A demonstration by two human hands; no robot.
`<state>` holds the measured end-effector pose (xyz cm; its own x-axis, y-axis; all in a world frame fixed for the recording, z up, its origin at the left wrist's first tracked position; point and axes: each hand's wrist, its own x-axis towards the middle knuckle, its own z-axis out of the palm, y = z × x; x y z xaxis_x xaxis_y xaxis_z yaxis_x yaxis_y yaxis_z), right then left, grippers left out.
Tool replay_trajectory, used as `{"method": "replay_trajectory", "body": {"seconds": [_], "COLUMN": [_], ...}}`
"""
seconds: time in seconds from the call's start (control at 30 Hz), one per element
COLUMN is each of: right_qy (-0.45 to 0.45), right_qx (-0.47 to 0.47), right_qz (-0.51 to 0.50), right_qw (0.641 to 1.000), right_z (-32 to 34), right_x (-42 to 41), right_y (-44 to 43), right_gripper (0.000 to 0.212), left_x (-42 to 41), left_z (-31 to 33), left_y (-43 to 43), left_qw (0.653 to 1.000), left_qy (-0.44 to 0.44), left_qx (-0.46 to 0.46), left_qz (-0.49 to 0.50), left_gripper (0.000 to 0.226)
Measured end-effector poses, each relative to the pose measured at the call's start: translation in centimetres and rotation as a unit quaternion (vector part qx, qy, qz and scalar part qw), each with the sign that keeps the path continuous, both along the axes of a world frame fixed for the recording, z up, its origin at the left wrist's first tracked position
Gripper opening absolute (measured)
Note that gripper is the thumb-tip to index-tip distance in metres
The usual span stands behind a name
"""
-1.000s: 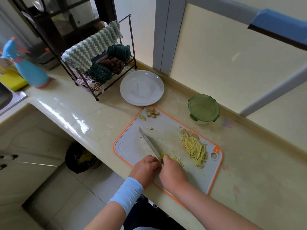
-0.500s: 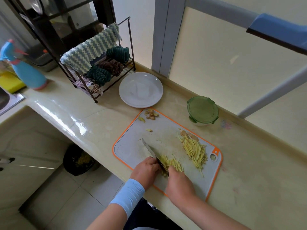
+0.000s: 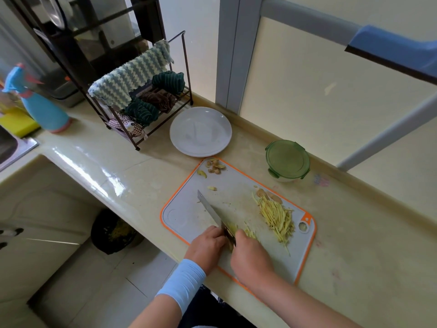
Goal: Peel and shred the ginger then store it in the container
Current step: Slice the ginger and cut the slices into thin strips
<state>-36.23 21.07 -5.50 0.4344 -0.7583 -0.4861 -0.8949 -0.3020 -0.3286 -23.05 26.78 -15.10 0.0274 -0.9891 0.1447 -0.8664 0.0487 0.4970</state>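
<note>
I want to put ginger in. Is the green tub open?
Shut. The green lid sits flat on the tub, covering it.

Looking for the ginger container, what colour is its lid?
Translucent green; the container lid shows best in the head view.

A right hand (image 3: 250, 259) holds a knife (image 3: 210, 209) on a cutting board (image 3: 189, 216). The left hand (image 3: 207, 245) curls beside it, near shredded ginger (image 3: 276, 216).

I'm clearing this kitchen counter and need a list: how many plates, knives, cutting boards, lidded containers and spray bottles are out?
Plate: 1
Knife: 1
Cutting board: 1
Lidded container: 1
Spray bottle: 1
Total: 5
</note>
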Motion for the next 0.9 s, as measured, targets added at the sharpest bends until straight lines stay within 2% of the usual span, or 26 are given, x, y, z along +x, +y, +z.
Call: {"method": "replay_trajectory", "body": {"seconds": [0.2,0.3,0.43,0.5,0.63,0.8,0.9], "right_qy": [0.027,0.025,0.008,0.005,-0.011,0.004,0.015], "right_qx": [0.006,0.017,0.018,0.018,0.014,-0.001,0.004], "right_qz": [-0.005,-0.006,-0.007,-0.006,-0.006,0.007,0.010], "right_qw": [1.000,1.000,1.000,1.000,1.000,1.000,1.000], "right_z": [-0.7,-0.9,-0.7,-0.9,-0.7,-0.2,-0.6], "right_x": [-1.8,-0.7,1.2,1.4,0.8,-1.8,-2.5], "right_y": [1.5,1.1,0.2,0.0,-0.1,1.4,2.1], "right_gripper": [0.033,0.026,0.019,0.016,0.014,0.018,0.027], "left_x": [-0.3,-0.3,-0.4,-0.5,-0.5,-0.5,-0.6], "left_z": [0.0,0.1,0.2,0.6,1.0,1.0,0.7], "left_y": [0.0,0.1,-0.1,-0.1,0.0,0.0,0.0], "left_qw": [1.000,1.000,0.999,0.999,0.999,0.998,0.998], "left_qy": [0.018,0.024,0.033,0.026,0.001,-0.014,-0.018], "left_qx": [-0.010,-0.005,0.012,0.008,0.022,0.032,0.037], "left_qz": [0.017,0.013,0.024,0.028,0.028,0.044,0.050], "left_gripper": [0.020,0.012,0.021,0.012,0.024,0.028,0.030]}}
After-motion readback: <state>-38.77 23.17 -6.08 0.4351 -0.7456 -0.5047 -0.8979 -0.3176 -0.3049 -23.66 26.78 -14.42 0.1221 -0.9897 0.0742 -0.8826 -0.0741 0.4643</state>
